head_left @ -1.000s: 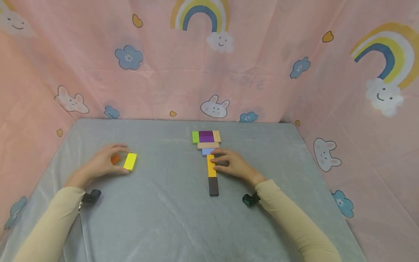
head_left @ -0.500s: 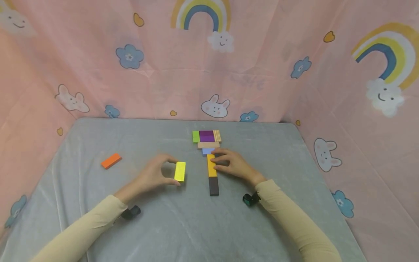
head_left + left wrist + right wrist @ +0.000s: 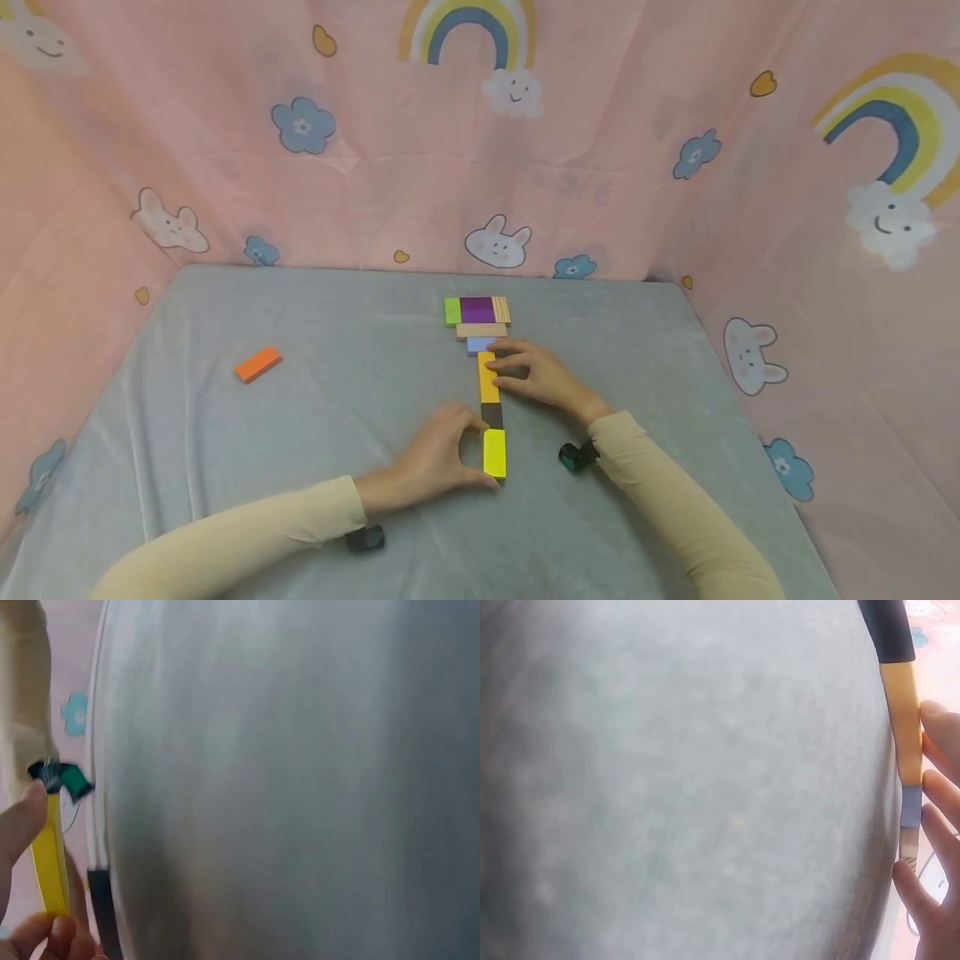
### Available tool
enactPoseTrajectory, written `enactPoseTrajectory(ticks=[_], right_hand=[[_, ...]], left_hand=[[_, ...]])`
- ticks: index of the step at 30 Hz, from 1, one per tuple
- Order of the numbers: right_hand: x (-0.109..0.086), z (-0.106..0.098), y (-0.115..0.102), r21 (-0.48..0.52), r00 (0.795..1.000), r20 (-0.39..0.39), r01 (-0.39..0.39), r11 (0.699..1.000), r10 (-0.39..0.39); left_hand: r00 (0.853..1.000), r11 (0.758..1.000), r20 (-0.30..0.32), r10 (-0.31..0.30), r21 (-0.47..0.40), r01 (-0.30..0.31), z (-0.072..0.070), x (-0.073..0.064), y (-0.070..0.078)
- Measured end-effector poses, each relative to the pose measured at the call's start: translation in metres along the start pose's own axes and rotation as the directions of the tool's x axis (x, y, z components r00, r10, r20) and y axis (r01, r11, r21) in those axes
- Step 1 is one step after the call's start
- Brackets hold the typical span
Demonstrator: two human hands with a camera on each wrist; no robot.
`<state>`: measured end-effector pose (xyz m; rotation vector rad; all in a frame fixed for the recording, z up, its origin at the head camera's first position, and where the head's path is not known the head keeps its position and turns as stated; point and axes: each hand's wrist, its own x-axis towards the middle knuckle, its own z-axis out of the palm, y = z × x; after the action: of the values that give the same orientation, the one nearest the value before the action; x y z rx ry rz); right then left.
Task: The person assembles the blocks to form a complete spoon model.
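Note:
My left hand (image 3: 435, 454) pinches a bright yellow block (image 3: 494, 454) by its ends, between thumb and fingers. That block hides the near part of a dark block (image 3: 491, 415) in the head view; in the left wrist view a gap shows between the two. My right hand (image 3: 543, 379) rests with spread, slightly bent fingers at the right side of an amber block (image 3: 488, 377) and the blue block (image 3: 481, 345). Farther along the row lie a tan block (image 3: 482, 331), a purple piece (image 3: 477, 310), a green block (image 3: 452, 312) and a striped wooden block (image 3: 501, 310).
An orange block (image 3: 258, 364) lies alone on the left part of the grey cloth-covered table (image 3: 337, 333). Pink printed curtains (image 3: 360, 167) surround the back and sides. A small black camera (image 3: 577, 456) sits at the right wrist.
My left hand has carried the yellow block rightward from beside the orange block to the near end of the row. My right hand has stayed in place.

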<state>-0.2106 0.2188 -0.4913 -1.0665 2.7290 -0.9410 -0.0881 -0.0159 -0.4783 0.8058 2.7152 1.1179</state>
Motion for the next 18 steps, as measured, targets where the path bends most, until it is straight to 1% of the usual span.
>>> enactPoseTrajectory(ticks=[4,7,13,18], right_hand=[[0.0,-0.001,-0.001,0.004,1.0,-0.001,0.016,1.0,-0.016],[0.0,-0.001,-0.001,0.006,1.0,-0.01,0.03,1.0,-0.03],[0.0,-0.001,0.001,0.014,1.0,-0.003,0.013,1.0,-0.013],[0.0,0.0,0.001,0.013,1.0,-0.005,0.022,1.0,-0.022]], left_hand=[[0.999,0.999,0.03,-0.041,-0.01,0.041,0.013,-0.002,0.002],[0.997,0.998,0.049,-0.063,-0.01,0.063,0.017,-0.003,0.003],[0.991,0.995,0.089,-0.101,-0.013,0.102,0.017,-0.005,0.008],[0.988,0.994,0.108,-0.106,0.012,0.105,0.016,-0.005,0.009]])
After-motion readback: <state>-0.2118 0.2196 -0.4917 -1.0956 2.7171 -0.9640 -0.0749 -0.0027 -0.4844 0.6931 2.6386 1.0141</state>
